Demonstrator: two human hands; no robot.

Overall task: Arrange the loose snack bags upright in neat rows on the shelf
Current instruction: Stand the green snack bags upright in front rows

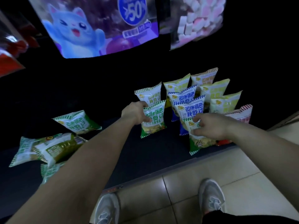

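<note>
On the dark low shelf (145, 152) my left hand (135, 113) grips the left edge of an upright green snack bag (154, 122). My right hand (210, 126) pinches the top of another upright green bag (198, 141) at the shelf's front edge. Behind them stand rows of upright bags: a green one (149, 94), blue ones (186, 97), yellow-green ones (224, 102) and a red-striped one (242, 115). Loose green bags lie flat on the left: one (77, 122) further back, a pile (47, 148) nearer the front.
Big hanging bags fill the space above the shelf: a purple one with a blue cat (90, 28) and a clear one of marshmallows (199, 18). Red packaging (9, 57) shows at far left. Beige floor tiles (186, 183) and my two grey shoes lie below the shelf edge.
</note>
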